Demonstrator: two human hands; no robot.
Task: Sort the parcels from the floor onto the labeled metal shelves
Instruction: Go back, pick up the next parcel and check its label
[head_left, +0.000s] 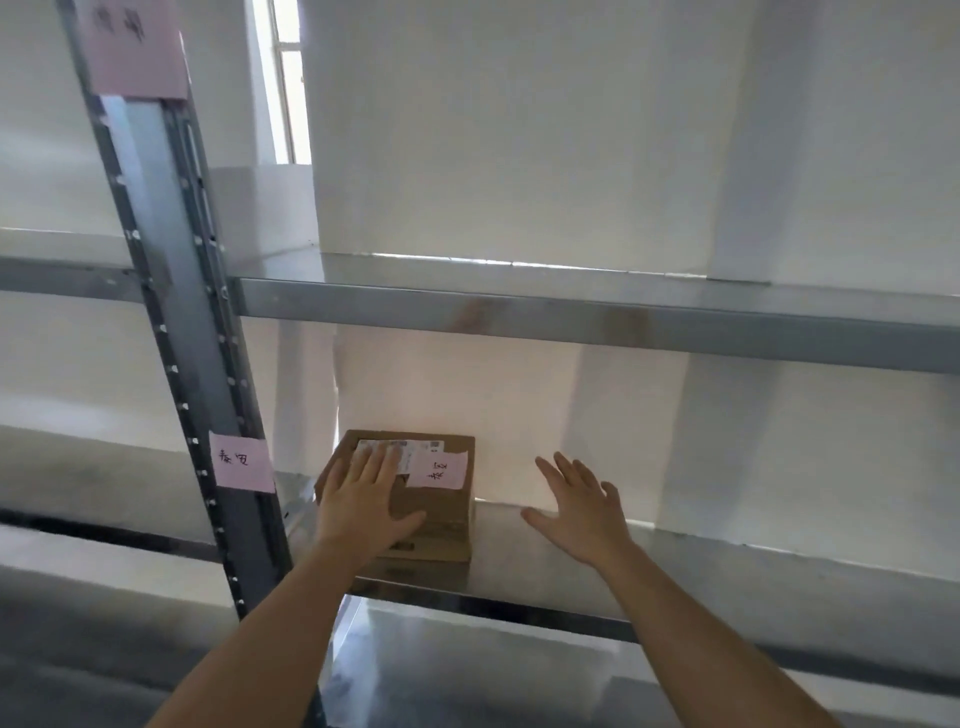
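A small brown cardboard parcel (435, 501) sits at the left end of the middle metal shelf (561, 577). It carries a white shipping label and a pink handwritten note on top. My left hand (363, 504) lies flat on the parcel's top left part, fingers spread, not gripping it. My right hand (582, 501) hovers open over the bare shelf just right of the parcel, apart from it. A pink handwritten label (241, 461) is stuck on the upright post (171, 291) beside this shelf.
An upper shelf (571, 312) runs across above the parcel and holds nothing. Another pink label (136, 47) sits high on the post. A lower shelf (467, 670) shows below. A white wall and a window (284, 83) stand behind the rack.
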